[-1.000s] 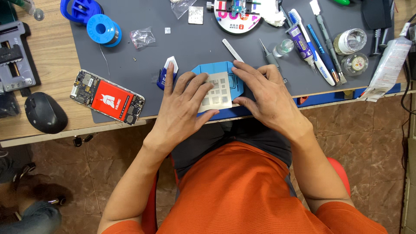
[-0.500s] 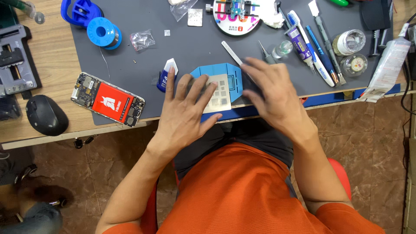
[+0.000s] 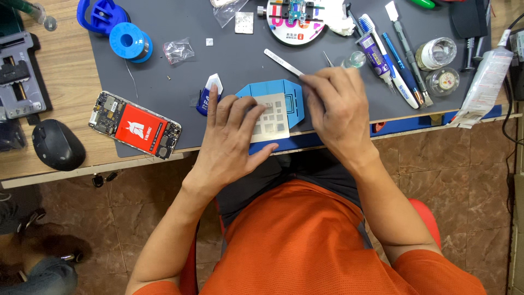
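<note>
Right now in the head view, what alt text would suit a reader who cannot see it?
Seen from above, a person's left hand presses flat on a pale metal stencil lying on a blue holder, while the right hand grips the end of a thin white spatula. An opened phone lies to the left on the grey mat.

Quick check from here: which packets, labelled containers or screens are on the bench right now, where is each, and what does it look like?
Opened phone: left of the left hand, rectangular, red label on its battery.
Clear plastic bag: on the grey mat, beside the blue spool, small and crumpled.
Tube: above the right hand, purple-labelled.
White pouch: right mat edge, long, with print.
No lit screen shows.
</note>
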